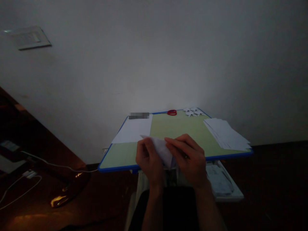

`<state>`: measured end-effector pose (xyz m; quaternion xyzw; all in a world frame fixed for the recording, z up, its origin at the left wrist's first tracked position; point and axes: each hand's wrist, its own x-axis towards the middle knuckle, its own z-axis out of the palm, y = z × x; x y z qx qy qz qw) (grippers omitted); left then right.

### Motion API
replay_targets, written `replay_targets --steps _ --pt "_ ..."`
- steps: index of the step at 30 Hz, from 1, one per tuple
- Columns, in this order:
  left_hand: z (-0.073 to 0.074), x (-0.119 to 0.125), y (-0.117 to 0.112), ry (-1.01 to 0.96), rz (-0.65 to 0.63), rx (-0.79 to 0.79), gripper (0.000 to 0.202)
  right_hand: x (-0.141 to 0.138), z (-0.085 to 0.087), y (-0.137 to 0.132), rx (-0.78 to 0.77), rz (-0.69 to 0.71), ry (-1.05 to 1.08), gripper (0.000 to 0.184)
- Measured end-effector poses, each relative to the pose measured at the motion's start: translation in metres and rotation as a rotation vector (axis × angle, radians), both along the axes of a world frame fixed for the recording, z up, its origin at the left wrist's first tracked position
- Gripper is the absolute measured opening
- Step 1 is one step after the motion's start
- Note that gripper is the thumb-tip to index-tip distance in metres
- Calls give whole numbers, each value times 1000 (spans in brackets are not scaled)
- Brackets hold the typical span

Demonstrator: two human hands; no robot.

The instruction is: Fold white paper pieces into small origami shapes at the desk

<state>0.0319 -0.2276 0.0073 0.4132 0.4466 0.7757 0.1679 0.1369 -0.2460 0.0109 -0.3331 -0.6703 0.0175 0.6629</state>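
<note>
You've got no legible text here. Wall panel (pixel 32 38), upper left: grey patch on its face, too dim and blurred for you to read. Dark strip (pixel 139 115) at the back of the table (pixel 117 168): pixelated, you'll get no lettering off it. Pale patch (pixel 10 145), far left: unreadable. Folded paper (pixel 162 150) you're holding: can't make out writing.

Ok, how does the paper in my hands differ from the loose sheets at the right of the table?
The folded paper is held at a tilt between your left hand and right hand; the loose sheets lie flat on the table. The folded paper looks smaller; the loose sheets are several, overlapping in a fanned pile. Both look white.
</note>
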Motion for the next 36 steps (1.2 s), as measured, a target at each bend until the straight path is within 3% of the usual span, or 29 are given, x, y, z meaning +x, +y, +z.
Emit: replay_targets --steps 6,12,14,23,36 --pt "2 6 -4 5 105 -21 42 4 -3 2 -3 13 -39 25" --pt "3 0 -2 31 179 -48 39 13 -2 -3 -82 198 -51 47" --pt "3 -1 -1 26 196 -46 38 16 -3 -3 -95 246 -40 47" --pt "6 4 -6 21 211 -40 38 14 -2 2 -31 117 -14 26" --pt "1 1 -11 151 369 -29 38 12 3 0 -71 17 -7 7"
